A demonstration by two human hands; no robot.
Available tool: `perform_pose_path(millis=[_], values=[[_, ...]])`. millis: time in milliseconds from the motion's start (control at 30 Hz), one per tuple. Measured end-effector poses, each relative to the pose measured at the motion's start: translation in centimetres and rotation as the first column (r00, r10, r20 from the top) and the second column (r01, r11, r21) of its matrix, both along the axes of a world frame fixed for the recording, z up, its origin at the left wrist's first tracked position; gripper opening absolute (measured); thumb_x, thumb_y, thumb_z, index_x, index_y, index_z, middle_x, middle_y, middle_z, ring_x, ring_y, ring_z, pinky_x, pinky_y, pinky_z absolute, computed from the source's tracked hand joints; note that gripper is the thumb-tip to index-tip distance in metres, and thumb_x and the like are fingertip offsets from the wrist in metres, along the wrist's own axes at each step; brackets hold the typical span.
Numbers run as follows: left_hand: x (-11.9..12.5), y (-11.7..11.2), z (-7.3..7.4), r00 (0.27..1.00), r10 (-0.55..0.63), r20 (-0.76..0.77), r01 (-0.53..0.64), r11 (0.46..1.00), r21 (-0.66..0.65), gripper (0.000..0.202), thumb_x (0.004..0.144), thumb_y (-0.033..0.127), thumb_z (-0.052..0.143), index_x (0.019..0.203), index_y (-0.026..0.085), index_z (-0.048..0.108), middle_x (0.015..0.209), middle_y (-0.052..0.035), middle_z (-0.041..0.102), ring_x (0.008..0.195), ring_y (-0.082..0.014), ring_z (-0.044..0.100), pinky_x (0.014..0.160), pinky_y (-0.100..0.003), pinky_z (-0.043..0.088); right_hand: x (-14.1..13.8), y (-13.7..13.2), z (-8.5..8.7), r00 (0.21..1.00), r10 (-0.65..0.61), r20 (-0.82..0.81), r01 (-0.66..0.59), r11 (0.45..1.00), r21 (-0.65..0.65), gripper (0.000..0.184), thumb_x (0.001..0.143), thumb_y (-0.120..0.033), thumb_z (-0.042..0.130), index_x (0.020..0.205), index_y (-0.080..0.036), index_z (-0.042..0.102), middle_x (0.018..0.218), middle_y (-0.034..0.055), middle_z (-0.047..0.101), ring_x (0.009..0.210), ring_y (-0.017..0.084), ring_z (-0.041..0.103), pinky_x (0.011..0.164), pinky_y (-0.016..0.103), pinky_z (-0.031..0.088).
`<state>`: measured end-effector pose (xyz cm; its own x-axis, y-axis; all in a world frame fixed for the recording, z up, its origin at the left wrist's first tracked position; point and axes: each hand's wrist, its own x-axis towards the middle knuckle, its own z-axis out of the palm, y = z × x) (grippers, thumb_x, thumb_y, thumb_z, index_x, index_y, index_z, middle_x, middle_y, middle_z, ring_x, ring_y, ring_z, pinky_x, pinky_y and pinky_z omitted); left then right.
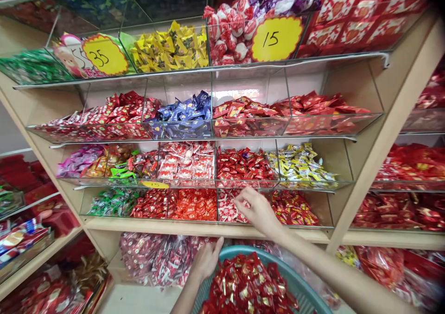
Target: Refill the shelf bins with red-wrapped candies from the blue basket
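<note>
A teal plastic basket [308, 284] is at the bottom of the view, heaped with red-and-gold wrapped candies [248, 281]. My left hand [207, 259] is closed at the basket's left rim, thumb pointing up along it. Further up, my right hand [257, 208] hovers before the lowest candy row, its fingers curled together. Whatever they may hold is too small or hidden to make out. Just behind those fingers lie white-and-red wrapped candies [227, 207], partly covered by the hand. Red-and-yellow candies [295, 208] fill the compartment to its right, and orange-red packets [193, 205] the one further left.
A wooden shelf unit [205, 227] carries tiers of clear-walled compartments full of wrapped sweets. Yellow price tags [277, 39] hang on the upper tier. Bagged candies [156, 260] sit beneath the lowest ledge. More stocked shelves stand left and right.
</note>
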<state>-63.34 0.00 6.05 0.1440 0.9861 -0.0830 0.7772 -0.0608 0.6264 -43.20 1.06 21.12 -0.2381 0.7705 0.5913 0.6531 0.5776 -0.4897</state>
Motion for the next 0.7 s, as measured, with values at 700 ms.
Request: perform_pose_path(millis=[700], values=[[0.0, 0.1, -0.1, 1.0, -0.001, -0.002, 0.001, 1.0, 0.003, 0.077, 0.086, 0.071, 0.009, 0.067, 0.018, 0.062, 0.065, -0.0067, 0.064, 0.066, -0.02, 0.06, 0.064, -0.026, 0.038, 0.8, 11.9, 5.8, 0.728, -0.372, 0.575, 0.364, 0.921, 0.134, 0.024, 0.081, -0.036, 0.064, 0.098, -0.018, 0.064, 0.106, 0.0115, 0.059, 0.095, 0.023, 0.057, 0.072, 0.029, 0.044]])
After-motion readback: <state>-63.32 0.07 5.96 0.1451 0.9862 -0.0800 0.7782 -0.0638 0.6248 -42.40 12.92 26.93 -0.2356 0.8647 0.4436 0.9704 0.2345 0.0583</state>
